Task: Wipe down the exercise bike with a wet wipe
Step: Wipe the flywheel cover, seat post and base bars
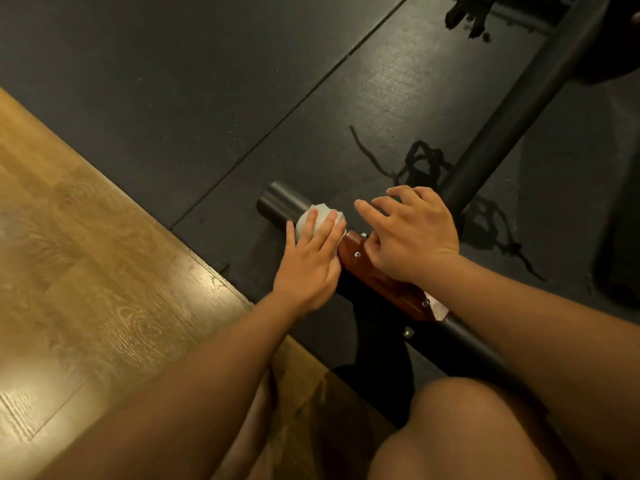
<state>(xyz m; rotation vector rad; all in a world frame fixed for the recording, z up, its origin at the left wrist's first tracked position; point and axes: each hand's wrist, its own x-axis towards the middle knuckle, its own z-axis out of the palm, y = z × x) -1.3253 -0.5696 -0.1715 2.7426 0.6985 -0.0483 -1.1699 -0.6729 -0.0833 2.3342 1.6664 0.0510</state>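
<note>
The exercise bike's black floor stabilizer tube [278, 202] lies low across the dark mat, with a red-brown bracket [377, 278] bolted over it. A white wet wipe [320, 214] is bunched on the tube just left of the bracket. My left hand [311, 261] presses the wipe onto the tube with straight fingers laid over it. My right hand [412, 233] rests on the bracket beside it, fingers spread and loosely bent, holding nothing. A long black frame tube [519, 109] runs up to the right.
Dark rubber mat [207, 81] covers the floor under the bike; wooden flooring [86, 254] lies to the left. A tangled black cord [426, 164] lies on the mat behind my right hand. My bare knee [467, 431] is at the bottom right.
</note>
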